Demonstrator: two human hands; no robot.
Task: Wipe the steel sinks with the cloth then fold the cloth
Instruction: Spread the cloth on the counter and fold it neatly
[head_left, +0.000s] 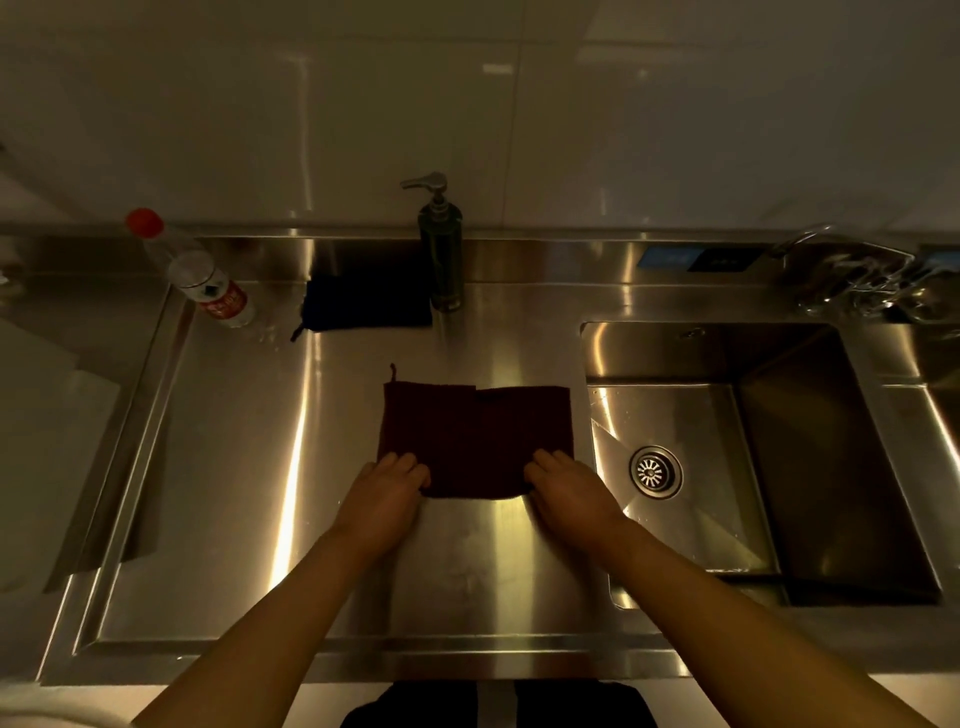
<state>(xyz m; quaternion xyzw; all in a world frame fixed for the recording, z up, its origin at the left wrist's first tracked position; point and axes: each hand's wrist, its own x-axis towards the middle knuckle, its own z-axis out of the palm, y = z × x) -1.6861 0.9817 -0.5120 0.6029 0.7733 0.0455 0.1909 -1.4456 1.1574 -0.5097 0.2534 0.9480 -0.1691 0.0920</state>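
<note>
Gripping the near edge of the dark red cloth (475, 436), left of the sink (727, 364), the left hand (387, 486) and right hand (563, 483) curled over it, fingertips hidden underneath.

A single wide-angle view from the person's head looks forward and steeply down onto a steel counter (249, 467), near enough that both forearms reach in from the bottom edge. The tiled wall (363, 104) fills the upper third, bowed by the lens. The sink (810, 364) sits at right, partly cut by the frame's edge. Dim, yellowish light makes the far right corner hard to read. No second view shares the scene.
</note>
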